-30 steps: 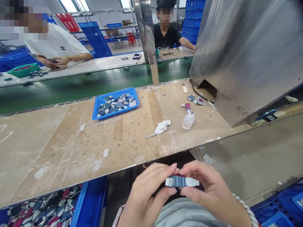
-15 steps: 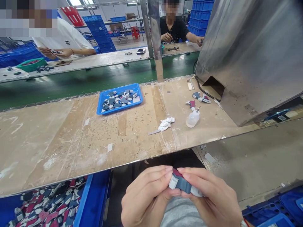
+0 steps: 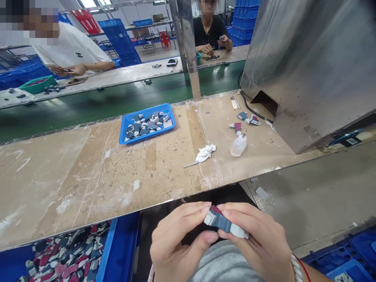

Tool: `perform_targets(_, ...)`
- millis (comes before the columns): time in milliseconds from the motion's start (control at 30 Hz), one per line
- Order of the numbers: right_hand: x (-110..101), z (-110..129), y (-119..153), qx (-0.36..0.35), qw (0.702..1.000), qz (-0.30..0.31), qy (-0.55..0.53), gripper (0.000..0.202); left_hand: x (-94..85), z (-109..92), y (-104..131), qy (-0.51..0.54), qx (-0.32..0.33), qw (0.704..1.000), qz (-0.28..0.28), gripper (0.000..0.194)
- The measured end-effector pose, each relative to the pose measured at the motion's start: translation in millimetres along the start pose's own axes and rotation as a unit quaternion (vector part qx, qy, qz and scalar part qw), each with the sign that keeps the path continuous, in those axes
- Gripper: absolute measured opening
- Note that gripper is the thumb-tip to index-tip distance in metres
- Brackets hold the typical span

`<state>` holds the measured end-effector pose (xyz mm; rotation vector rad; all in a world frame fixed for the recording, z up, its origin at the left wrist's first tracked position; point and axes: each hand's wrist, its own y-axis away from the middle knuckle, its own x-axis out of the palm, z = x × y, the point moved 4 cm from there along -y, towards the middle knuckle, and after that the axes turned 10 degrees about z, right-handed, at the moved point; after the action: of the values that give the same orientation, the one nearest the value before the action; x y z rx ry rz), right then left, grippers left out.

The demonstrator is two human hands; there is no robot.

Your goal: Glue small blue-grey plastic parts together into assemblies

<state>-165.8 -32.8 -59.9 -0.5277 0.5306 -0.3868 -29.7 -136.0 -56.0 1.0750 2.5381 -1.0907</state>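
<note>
Between my two hands, just in front of the table's edge, is a small grey-blue, white and dark red piece (image 3: pixel 221 222). My left hand (image 3: pixel 182 235) pinches its white left end, thumb a little below it. The fingers of my right hand (image 3: pixel 258 237) are wrapped round its right side. On the table beyond lie a white crumpled cloth with a flat metal strip (image 3: pixel 205 153), a clear squeeze bottle (image 3: pixel 239 145) and several similar pieces (image 3: pixel 237 127). A blue tray (image 3: pixel 147 139) of such pieces is further left.
A large blue bin (image 3: pixel 107 250) of pieces stands below the table (image 3: pixel 96 184) at lower left. A metal housing (image 3: pixel 296 74) rises at right. Behind a green conveyor (image 3: pixel 114 102) and a metal post (image 3: pixel 192 58), two people sit handling small parts.
My left thumb has moved down off the piece, which is tilted slightly differently and shows more of its white right end. The person in black has drawn an outstretched arm back in.
</note>
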Motion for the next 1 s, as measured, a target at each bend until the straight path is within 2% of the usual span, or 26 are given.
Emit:
perform_targets(100, 5.0, -1.4, -0.2, 0.007, 0.999, 0.001, -0.045, 0.042, -0.6, 0.4, 5.3, 0.008, -0.036, 0.999, -0.023, 0.024)
perform_targets(167, 8.8, -4.7, 2.8, 0.022, 0.993, 0.002, -0.118, 0.044, -0.5, -0.5, 7.9, 0.002, -0.042, 0.998, -0.037, 0.027)
perform_targets(200, 11.7, -8.5, 5.0, 0.051, 0.981, 0.007, -0.189, 0.046, -0.4, -0.8, 8.9, -0.004, -0.04, 0.998, -0.042, 0.03)
perform_targets(233, 16.5, -13.3, 7.5, 0.097, 0.954, 0.023, -0.283, 0.048, -0.6, -1.0, 9.5, -0.011, -0.039, 0.998, -0.047, 0.033)
perform_targets(267, 23.2, -17.9, 10.6, 0.155, 0.908, 0.047, -0.387, 0.049, -0.9, -0.7, 10.0, -0.018, -0.039, 0.998, -0.05, 0.035)
perform_targets(333, 39.8, -22.6, 18.3, 0.282, 0.774, 0.109, -0.557, 0.05, -1.4, 0.2, 10.3, -0.024, -0.041, 0.998, -0.047, 0.036)
perform_targets(367, 47.3, -22.5, 22.1, 0.334, 0.71, 0.14, -0.604, 0.053, -1.5, 0.8, 10.2, -0.027, -0.045, 0.998, -0.04, 0.035)
perform_targets(400, 53.7, -21.9, 25.3, 0.377, 0.658, 0.168, -0.63, 0.059, -1.4, 1.2, 9.9, -0.029, -0.048, 0.998, -0.031, 0.035)
perform_targets(500, 66.4, -21.7, 29.8, 0.447, 0.554, 0.2, -0.673, 0.071, -0.7, 1.3, 9.2, -0.039, -0.048, 0.998, 0.0, 0.03)
perform_targets(600, 73.5, -19.0, 28.5, 0.446, 0.429, 0.223, -0.753, 0.083, 0.8, 1.7, 10.1, -0.035, -0.043, 0.998, 0.029, 0.027)
perform_targets(667, 74.8, -16.1, 27.1, 0.438, 0.365, 0.246, -0.784, 0.095, 2.8, 3.1, 11.8, -0.019, -0.051, 0.997, 0.052, 0.028)
perform_targets(700, 75.1, -15.3, 26.9, 0.44, 0.352, 0.251, -0.787, 0.099, 4.0, 3.7, 12.8, -0.012, -0.054, 0.996, 0.063, 0.028)
perform_targets(733, 75.5, -15.0, 26.8, 0.446, 0.351, 0.245, -0.786, 0.101, 5.2, 4.4, 13.7, -0.006, -0.057, 0.996, 0.072, 0.028)
perform_targets(933, 78.9, -14.0, 28.3, 0.489, 0.427, 0.174, -0.741, 0.097, 10.1, 8.4, 14.2, 0.013, -0.062, 0.994, 0.087, 0.028)
perform_targets(1000, 78.5, -14.1, 27.7, 0.504, 0.442, 0.164, -0.723, 0.095, 10.6, 9.2, 12.8, 0.013, -0.054, 0.994, 0.089, 0.026)
